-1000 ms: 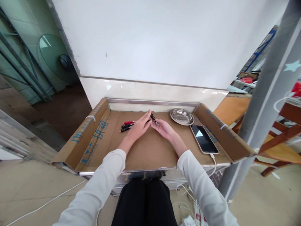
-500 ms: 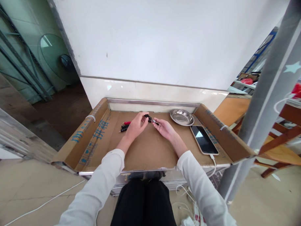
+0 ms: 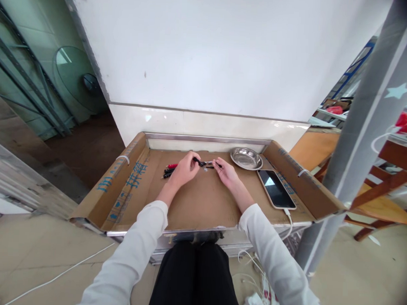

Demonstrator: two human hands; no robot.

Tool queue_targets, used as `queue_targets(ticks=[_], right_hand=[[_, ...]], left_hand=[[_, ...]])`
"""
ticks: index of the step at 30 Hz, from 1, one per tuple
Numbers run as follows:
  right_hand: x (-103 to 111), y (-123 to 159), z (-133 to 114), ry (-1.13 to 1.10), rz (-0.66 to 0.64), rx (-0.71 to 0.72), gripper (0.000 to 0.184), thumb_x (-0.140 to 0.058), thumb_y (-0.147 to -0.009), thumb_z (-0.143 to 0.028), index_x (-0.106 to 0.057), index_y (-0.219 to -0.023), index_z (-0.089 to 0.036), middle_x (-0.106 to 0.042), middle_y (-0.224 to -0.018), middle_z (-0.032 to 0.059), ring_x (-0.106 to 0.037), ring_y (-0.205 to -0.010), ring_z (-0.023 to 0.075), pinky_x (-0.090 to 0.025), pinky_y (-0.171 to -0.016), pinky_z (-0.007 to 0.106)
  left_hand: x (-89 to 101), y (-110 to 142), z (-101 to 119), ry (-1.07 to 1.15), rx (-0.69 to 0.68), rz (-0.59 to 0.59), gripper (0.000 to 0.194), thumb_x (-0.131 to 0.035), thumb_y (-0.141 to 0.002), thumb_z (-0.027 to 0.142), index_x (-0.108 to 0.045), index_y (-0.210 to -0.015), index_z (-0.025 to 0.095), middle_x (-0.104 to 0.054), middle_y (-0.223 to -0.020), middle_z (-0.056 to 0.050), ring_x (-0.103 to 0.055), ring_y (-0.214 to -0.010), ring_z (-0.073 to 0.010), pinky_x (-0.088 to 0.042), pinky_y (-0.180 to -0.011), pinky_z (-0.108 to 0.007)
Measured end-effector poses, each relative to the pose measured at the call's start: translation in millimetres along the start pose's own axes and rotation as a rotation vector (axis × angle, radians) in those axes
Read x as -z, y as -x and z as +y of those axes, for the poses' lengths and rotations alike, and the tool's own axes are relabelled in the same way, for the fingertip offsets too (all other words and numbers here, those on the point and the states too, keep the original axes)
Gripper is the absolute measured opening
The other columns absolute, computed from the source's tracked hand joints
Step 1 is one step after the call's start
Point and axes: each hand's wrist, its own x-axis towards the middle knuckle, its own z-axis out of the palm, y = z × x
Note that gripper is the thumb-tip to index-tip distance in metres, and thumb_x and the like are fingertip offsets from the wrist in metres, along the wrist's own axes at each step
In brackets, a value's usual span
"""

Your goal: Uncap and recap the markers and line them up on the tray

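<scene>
Now the gap between my hands has widened a little, and the small parts between them show more plainly. My left hand (image 3: pixel 183 170) is curled nearly closed, thumb and fingers pinching a black piece (image 3: pixel 199 162) that sticks out towards my other side. My right hand (image 3: pixel 227 173) is half open at the palm, its thumb and fingertips drawn together on a slim dark piece (image 3: pixel 218 164). A thin silvery part (image 3: pixel 208 162) lies in line between the two grips; at this size and blur, I can't fairly tell whether it joins both pieces or belongs to just one. Just below it is a tiny pale bit, too indistinct to name.

To me, that wider spacing means each hand has its own part to steady, and the small pieces would be easy to drop. All of this is over the middle of the cardboard (image 3: pixel 201 206), well inside its folded sides. Beside my left hand lie a red pen (image 3: pixel 171 166) and some black pens (image 3: pixel 168 172), partly hidden by it. Beyond my right hand sit a shiny metal dish (image 3: pixel 246 158) and, nearer me, a phone (image 3: pixel 276 189) with a white cable (image 3: pixel 291 223) plugged in.
</scene>
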Motion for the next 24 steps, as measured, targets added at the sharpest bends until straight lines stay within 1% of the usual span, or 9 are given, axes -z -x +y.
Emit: queue_targets(ticks=[3, 4, 6, 10, 14, 17, 21, 22, 24], right_hand=[[3, -1, 1, 0.087, 0.064, 0.154, 0.019, -0.068, -0.066, -0.017, -0.054, -0.079, -0.019, -0.064, -0.074, -0.0010, -0.063, -0.069, 0.0105, -0.055, -0.077, 0.027], [3, -1, 1, 0.132, 0.065, 0.205, 0.021, -0.068, -0.066, -0.021, -0.054, -0.081, -0.019, -0.064, -0.075, -0.0008, -0.062, -0.068, 0.0104, -0.055, -0.074, 0.027], [2, 1, 1, 0.272, 0.042, 0.314, 0.024, -0.067, -0.068, -0.029, -0.054, -0.085, -0.019, -0.064, -0.077, 0.0000, -0.061, -0.066, 0.0107, -0.053, -0.070, 0.028], [-3, 7, 1, 0.643, -0.089, 0.491, 0.024, -0.062, -0.072, -0.038, -0.056, -0.086, -0.019, -0.065, -0.084, 0.0028, -0.061, -0.077, 0.0140, -0.049, -0.071, 0.028], [-4, 11, 2, 0.926, -0.218, 0.573, 0.017, -0.057, -0.077, -0.035, -0.061, -0.083, -0.020, -0.067, -0.088, 0.0031, -0.060, -0.084, 0.0152, -0.047, -0.077, 0.029], [-2, 11, 6, 1.012, -0.313, 0.571, 0.012, -0.055, -0.078, -0.029, -0.062, -0.084, -0.021, -0.067, -0.087, 0.0020, -0.060, -0.084, 0.0145, -0.046, -0.078, 0.029], [3, 9, 10, 1.090, -0.505, 0.560, 0.015, -0.052, -0.078, -0.017, -0.061, -0.089, -0.020, -0.065, -0.091, 0.0025, -0.059, -0.083, 0.0132, -0.046, -0.080, 0.029], [4, 9, 10, 1.132, -0.524, 0.578, 0.017, -0.052, -0.077, -0.015, -0.061, -0.091, -0.020, -0.064, -0.092, 0.0029, -0.058, -0.082, 0.0134, -0.045, -0.080, 0.029], [7, 9, 7, 1.222, -0.519, 0.637, 0.020, -0.055, -0.076, -0.015, -0.060, -0.095, -0.020, -0.063, -0.094, 0.0039, -0.056, -0.084, 0.0149, -0.043, -0.081, 0.031]], left_hand=[[-3.2, 2, -2, -0.013, -0.046, -0.246, 0.012, -0.045, -0.082, 0.020, -0.052, -0.092, 0.021, -0.060, -0.080, 0.000, -0.056, -0.067, -0.0124, -0.047, -0.068, -0.026], [-4.4, 3, -3, -0.031, -0.066, -0.300, 0.011, -0.046, -0.082, 0.020, -0.053, -0.090, 0.022, -0.061, -0.080, 0.001, -0.057, -0.069, -0.0131, -0.047, -0.068, -0.027], [-6.5, 3, -4, -0.066, -0.113, -0.354, 0.010, -0.047, -0.081, 0.019, -0.055, -0.086, 0.023, -0.061, -0.083, 0.000, -0.057, -0.076, -0.0150, -0.046, -0.073, -0.029], [-8.0, 3, -7, -0.154, -0.150, -0.351, 0.014, -0.045, -0.082, 0.018, -0.058, -0.086, 0.023, -0.061, -0.090, -0.003, -0.055, -0.089, -0.0187, -0.045, -0.083, -0.035], [-7.7, 3, -9, -0.260, -0.116, -0.317, 0.017, -0.045, -0.083, 0.018, -0.060, -0.091, 0.022, -0.060, -0.103, -0.006, -0.050, -0.102, -0.0219, -0.042, -0.088, -0.041], [-8.1, 3, -11, -0.300, -0.078, -0.302, 0.019, -0.045, -0.084, 0.020, -0.060, -0.095, 0.023, -0.058, -0.112, -0.005, -0.045, -0.109, -0.0236, -0.039, -0.090, -0.044], [-9.9, 3, -13, -0.311, -0.070, -0.316, 0.019, -0.045, -0.086, 0.023, -0.057, -0.100, 0.021, -0.057, -0.110, -0.006, -0.045, -0.104, -0.0233, -0.039, -0.089, -0.042], [-10.4, 3, -14, -0.315, -0.072, -0.314, 0.019, -0.045, -0.086, 0.023, -0.057, -0.101, 0.021, -0.056, -0.109, -0.007, -0.045, -0.103, -0.0233, -0.039, -0.088, -0.042], [-11.4, 4, -16, -0.323, -0.072, -0.302, 0.020, -0.045, -0.086, 0.024, -0.056, -0.102, 0.021, -0.055, -0.109, -0.007, -0.045, -0.101, -0.0235, -0.039, -0.088, -0.042]])
